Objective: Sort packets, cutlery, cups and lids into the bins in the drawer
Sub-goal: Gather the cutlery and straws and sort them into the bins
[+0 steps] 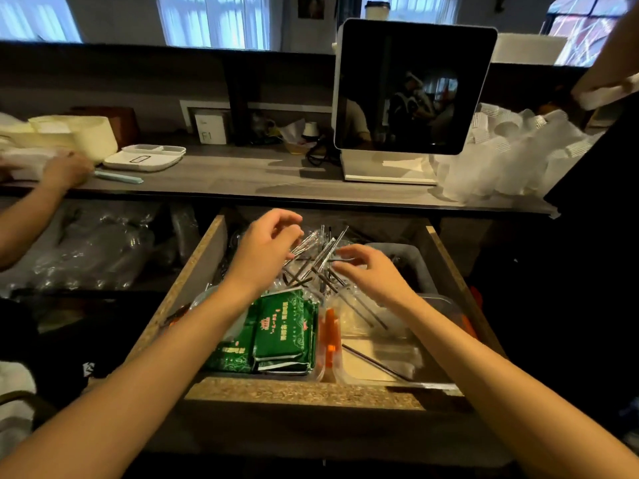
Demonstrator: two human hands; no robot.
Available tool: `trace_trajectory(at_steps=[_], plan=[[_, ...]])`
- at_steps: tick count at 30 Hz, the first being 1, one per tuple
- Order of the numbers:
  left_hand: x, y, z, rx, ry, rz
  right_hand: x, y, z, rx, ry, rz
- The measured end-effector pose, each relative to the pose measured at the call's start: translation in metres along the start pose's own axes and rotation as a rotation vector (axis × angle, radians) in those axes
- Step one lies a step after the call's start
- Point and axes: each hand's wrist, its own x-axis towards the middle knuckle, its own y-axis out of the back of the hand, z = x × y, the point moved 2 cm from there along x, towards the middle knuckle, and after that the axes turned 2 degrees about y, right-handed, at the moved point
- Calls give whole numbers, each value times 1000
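The wooden drawer (204,267) stands pulled out below the counter. A loose pile of thin wrapped sticks (323,261) lies at its back. My left hand (266,247) hovers over the pile's left side, its curled fingers pinching one or more wrapped sticks. My right hand (371,271) reaches over the pile's right side, fingers bent and touching the sticks. Green packets (280,331) fill a bin at the front left. Orange packets (329,335) stand beside them. A clear bin (387,357) at the front right holds a few dark sticks.
On the counter (242,174) stand a tablet screen (411,88), a white scale (145,157), cream tubs (86,133) and bagged plastic cups (511,157). Another person's hand (64,171) rests at the left; a second person in black (594,236) stands at the right. Bagged lids (100,247) sit left of the drawer.
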Motion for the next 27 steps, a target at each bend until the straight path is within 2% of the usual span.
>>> trace_trajectory(at_steps=[3,8,12,16,19,22,27], plan=[[22,18,-18,153,78,-12,11,-25,11,-233,-88,-114],[45,25,-47,387,231,-130,25,-49,23,-222,-185,-129],[63,22,-63,504,290,-216,35,-56,23,-285,-86,-183],[78,15,-73,570,275,-346,40,-57,25,-291,45,-190],[86,11,-83,610,223,-446,44,-52,24,-239,135,-97],[91,12,-92,587,223,-470,48,-42,16,-58,155,81],[94,20,-68,386,55,-270,68,-24,7,133,117,274]])
